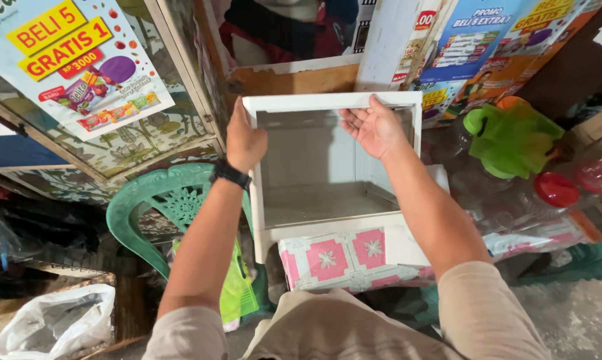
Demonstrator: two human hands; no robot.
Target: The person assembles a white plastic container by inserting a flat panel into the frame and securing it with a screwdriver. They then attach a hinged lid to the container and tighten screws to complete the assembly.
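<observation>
From the head camera I start at nine o'clock of the white box: a green plastic chair (156, 207) stands there, with a white plastic bag (56, 321) on the floor below it at seven o'clock. Above the chair, at ten o'clock, a cabinet door carries a colourful poster (74, 60).

My left hand (244, 141), with a black watch (230, 175) at the wrist, is clenched over the left wall of the white box (314, 173) near its far corner. The box is an open, empty, shallow frame, held up in front of me in the middle of the view, tilted so I look into it. Below it, at six o'clock, lies a pink and white patterned tile (338, 259).

My right hand (374, 127) grips the far rim near the right corner, fingers curled inside the box and thumb on the outer edge.

To hold it well, I judge both grips should stay firm on opposite sides so the frame does not twist or tip toward the clutter.

At three o'clock sit a green plastic jug (514, 137) and a red lid (556, 189).
</observation>
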